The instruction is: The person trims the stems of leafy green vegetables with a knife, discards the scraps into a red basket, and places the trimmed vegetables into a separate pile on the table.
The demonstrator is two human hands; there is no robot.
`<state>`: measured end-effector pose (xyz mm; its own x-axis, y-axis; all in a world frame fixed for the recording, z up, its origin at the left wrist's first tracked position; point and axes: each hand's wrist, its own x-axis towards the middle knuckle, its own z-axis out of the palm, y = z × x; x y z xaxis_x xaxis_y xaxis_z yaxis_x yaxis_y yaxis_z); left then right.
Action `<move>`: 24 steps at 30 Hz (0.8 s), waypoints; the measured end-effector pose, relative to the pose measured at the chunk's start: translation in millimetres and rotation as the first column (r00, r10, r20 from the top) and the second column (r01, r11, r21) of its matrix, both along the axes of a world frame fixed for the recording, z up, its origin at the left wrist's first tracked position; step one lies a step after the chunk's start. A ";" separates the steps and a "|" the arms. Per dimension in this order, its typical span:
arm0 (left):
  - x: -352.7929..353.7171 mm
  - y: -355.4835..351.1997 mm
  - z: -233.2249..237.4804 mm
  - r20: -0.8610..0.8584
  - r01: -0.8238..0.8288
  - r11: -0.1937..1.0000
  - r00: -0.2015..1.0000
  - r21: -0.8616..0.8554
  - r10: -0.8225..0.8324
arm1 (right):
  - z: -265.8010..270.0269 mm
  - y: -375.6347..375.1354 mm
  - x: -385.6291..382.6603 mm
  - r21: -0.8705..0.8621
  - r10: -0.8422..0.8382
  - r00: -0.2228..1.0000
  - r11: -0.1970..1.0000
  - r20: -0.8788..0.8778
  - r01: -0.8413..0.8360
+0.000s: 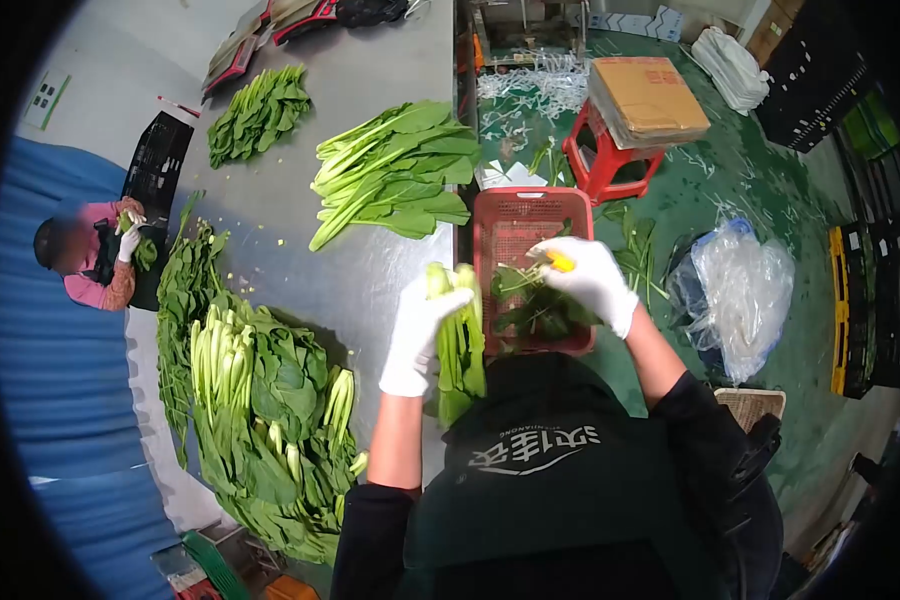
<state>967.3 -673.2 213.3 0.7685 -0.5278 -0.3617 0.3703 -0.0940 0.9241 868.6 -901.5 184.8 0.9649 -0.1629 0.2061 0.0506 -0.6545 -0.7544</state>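
L grip point(422, 325) round greens point(462, 350); R grip point(594, 280) w/ yellow item point(560, 262), o/ crate point(510, 222).

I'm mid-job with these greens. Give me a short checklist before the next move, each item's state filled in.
1. Left grip secure on the held greens: ok, the gloved fingers close around the stalks.
2. Right grip on the yellow object: ok, it is held at the fingers.
3. Any blade on that object safely turned away: cannot tell, none shows clearly.
4. Red basket within reach: ok, the right fingers appear over it.
5. Floor free of leaves: not ok, loose leaves lie beside the basket.
6. Co-worker's hands clear: ok, beyond the table.
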 end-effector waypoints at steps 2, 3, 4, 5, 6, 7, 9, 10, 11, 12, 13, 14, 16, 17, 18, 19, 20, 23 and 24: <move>25.7 22.6 -8.0 -0.158 -0.076 0.966 0.987 -0.249 0.037 | -9.4 -14.8 -2.1 -0.021 -0.211 0.974 0.977 -0.078 0.210; 36.7 32.4 -21.0 -0.236 -0.195 0.902 0.966 -0.385 0.108 | -17.3 -20.6 -6.3 -0.026 -0.277 0.954 0.961 -0.113 0.276; 47.5 41.1 -32.0 -0.319 -0.313 0.805 0.933 -0.504 0.163 | -25.0 -25.3 -9.9 -0.034 -0.339 0.929 0.941 -0.146 0.338; 54.4 46.6 -26.6 -0.386 -0.377 0.739 0.906 -0.558 0.172 | -21.7 -28.1 -11.0 -0.022 -0.355 0.896 0.932 -0.268 0.363; 63.3 51.5 -24.5 -0.378 -0.382 0.736 0.908 -0.559 0.184 | -34.4 -29.8 -16.3 0.089 -0.354 0.913 0.922 -0.203 0.377; 73.6 55.6 -24.7 -0.401 -0.515 0.689 0.851 -0.510 0.339 | -51.5 -33.4 -22.0 0.123 -0.335 0.914 0.921 -0.231 0.369; 94.5 63.8 -28.0 -0.362 -0.641 0.611 0.767 -0.464 0.529 | -72.0 -32.0 -31.2 0.121 -0.329 0.909 0.922 -0.258 0.368; 108.7 64.8 -30.3 -0.356 -0.639 0.604 0.768 -0.476 0.532 | -76.1 -28.7 -35.4 0.085 -0.343 0.904 0.924 -0.254 0.374; 124.7 64.4 -32.9 -0.443 -0.731 0.526 0.682 -0.435 0.581 | -80.2 -26.0 -39.9 0.077 -0.333 0.904 0.928 -0.268 0.365; 139.7 65.8 -37.8 -0.525 -0.810 0.443 0.586 -0.384 0.617 | -82.8 -22.9 -43.7 0.068 -0.325 0.903 0.932 -0.280 0.356; 154.4 68.8 -46.4 -0.547 -0.811 0.419 0.585 -0.408 0.599 | -84.0 -19.5 -46.4 0.050 -0.340 0.887 0.926 -0.312 0.373; 169.3 69.9 -54.6 -0.544 -0.806 0.413 0.591 -0.423 0.596 | -85.0 -15.9 -49.1 0.031 -0.358 0.868 0.920 -0.343 0.391; 203.6 69.4 -73.6 -0.557 -0.789 0.377 0.611 -0.485 0.563 | -86.0 -11.0 -53.8 0.028 -0.357 0.857 0.918 -0.373 0.395; 229.8 74.1 -93.6 -0.593 -0.790 0.368 0.612 -0.491 0.524 | -87.4 -9.5 -55.6 0.011 -0.377 0.847 0.912 -0.373 0.411; 240.9 65.7 -88.9 -0.591 -0.785 0.364 0.618 -0.502 0.518 | -89.3 -8.7 -58.0 -0.006 -0.398 0.837 0.904 -0.376 0.427; 251.4 56.7 -84.9 -0.574 -0.819 0.333 0.567 -0.467 0.590 | -93.7 -9.5 -61.6 -0.006 -0.403 0.846 0.904 -0.348 0.428; 262.4 49.3 -80.1 -0.552 -0.851 0.298 0.511 -0.432 0.659 | -98.1 -9.9 -63.9 -0.004 -0.408 0.855 0.903 -0.320 0.430; 299.3 31.6 -76.4 -0.491 -0.793 0.361 0.594 -0.491 0.637 | -89.2 -7.2 -67.5 -0.064 -0.421 0.852 0.904 -0.310 0.423; 305.3 26.5 -72.3 -0.405 -0.779 0.427 0.611 -0.458 0.680 | -91.1 -6.3 -67.4 -0.069 -0.422 0.855 0.904 -0.301 0.422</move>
<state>1272.6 -646.6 141.1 0.9311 0.0816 -0.3555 0.1715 0.7624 0.6240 801.2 -907.8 93.7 0.8185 -0.5684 -0.0836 -0.4601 -0.5615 -0.6877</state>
